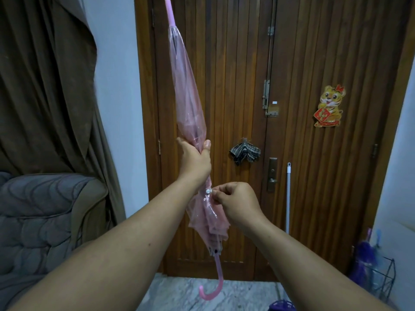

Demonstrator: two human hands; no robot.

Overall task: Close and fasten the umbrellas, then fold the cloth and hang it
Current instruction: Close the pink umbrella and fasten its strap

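I see the left hand [195,158] gripping the closed translucent pink plastic umbrella [190,104] mid-canopy (tip up); right hand [233,202] fingers [216,195] pinch its strap beside the white snap button [208,191].

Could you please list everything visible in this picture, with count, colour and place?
umbrella: one, clear pink, closed, held upright in the middle, hooked handle down
snap button: one, white, on the umbrella's lower canopy
door: one, brown wood, double, behind the umbrella
cloth: one, grey checked, hanging on the door
tiger decoration: one, yellow and red, on the right door leaf
pole: one, white, leaning at the door
curtain: one, brown, left
sofa: one, grey quilted, lower left
wire rack: one, black, lower right, purple items in it
left hand: grip round the umbrella's middle
right hand: pinches the canopy beside the snap button
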